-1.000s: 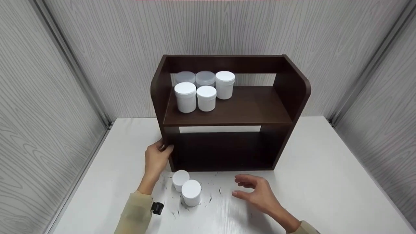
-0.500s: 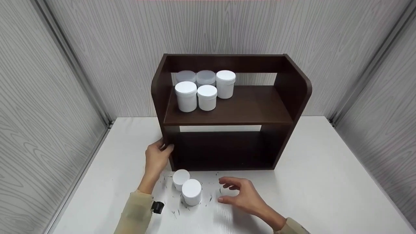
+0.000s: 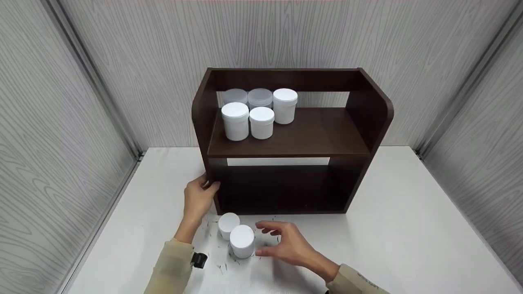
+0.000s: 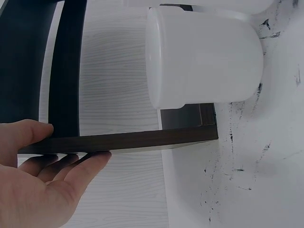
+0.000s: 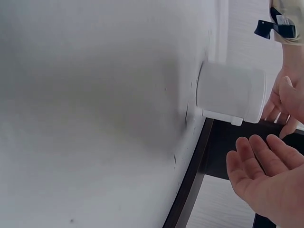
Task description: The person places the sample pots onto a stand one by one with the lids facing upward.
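Observation:
My left hand [image 3: 198, 202] grips the left side panel [image 4: 137, 139] of a dark brown two-tier wooden shelf [image 3: 322, 132], thumb on the inner side and fingers on the outer. Two white lidded jars stand upright on the table before the shelf's lower left corner: a front jar [image 3: 242, 241] and, just behind it, a smaller-looking jar [image 3: 229, 224]. Right of the front jar, my right hand [image 3: 288, 245] holds nothing; its fingers and thumb are spread apart, with their tips close to the jar's side. In the right wrist view, the front jar [image 5: 230, 92] lies beyond the fingertips.
On the upper tier, a tall white jar [image 3: 235, 122] and a shorter white jar [image 3: 261, 124] stand in front at the left. Behind are two translucent-lidded jars and another tall white jar [image 3: 284, 108]. Dark scuff marks dot the white table [image 3: 408, 228]. Grey wood-grain panels enclose it.
My right hand has moved left across the table, up to the front jar. My left hand keeps its grip on the shelf panel, and the jars have stayed in place.

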`<action>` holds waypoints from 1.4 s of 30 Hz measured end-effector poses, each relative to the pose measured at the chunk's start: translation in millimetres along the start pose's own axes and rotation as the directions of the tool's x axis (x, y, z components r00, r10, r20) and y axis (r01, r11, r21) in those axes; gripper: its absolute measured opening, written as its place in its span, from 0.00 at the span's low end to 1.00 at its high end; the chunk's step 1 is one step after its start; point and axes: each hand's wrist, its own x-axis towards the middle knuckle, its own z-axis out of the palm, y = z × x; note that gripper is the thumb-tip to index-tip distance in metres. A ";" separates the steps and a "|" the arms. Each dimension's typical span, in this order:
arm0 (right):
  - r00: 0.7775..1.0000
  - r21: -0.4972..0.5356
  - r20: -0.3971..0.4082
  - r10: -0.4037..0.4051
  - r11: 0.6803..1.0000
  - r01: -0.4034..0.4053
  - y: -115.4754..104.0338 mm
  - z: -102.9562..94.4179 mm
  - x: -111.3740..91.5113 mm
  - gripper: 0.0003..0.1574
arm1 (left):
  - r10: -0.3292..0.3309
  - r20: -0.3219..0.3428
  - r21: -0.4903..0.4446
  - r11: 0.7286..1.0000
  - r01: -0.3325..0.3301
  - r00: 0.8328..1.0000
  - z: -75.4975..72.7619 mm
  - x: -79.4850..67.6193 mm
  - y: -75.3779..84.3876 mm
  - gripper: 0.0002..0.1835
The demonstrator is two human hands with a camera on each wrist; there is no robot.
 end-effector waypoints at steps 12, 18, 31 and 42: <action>0.999 -0.039 0.036 -0.018 0.999 0.020 -0.5 14.7 19.1 0.43 | -0.005 -0.012 -0.013 1.000 0.005 1.000 1.2 1.1 -0.2 0.29; 0.999 -0.053 0.040 -0.028 0.998 0.030 1.1 19.0 23.5 0.44 | -0.016 -0.005 -0.031 0.999 0.015 1.000 1.8 2.2 -0.5 0.29; 0.999 -0.037 0.032 0.003 0.999 -0.002 1.7 22.9 26.5 0.41 | -0.020 0.013 0.000 1.000 0.020 1.000 0.1 1.5 0.1 0.29; 1.000 -0.042 0.028 0.006 0.999 -0.005 6.3 17.9 21.5 0.42 | -0.006 0.001 -0.004 1.000 0.006 1.000 1.3 1.5 -0.8 0.27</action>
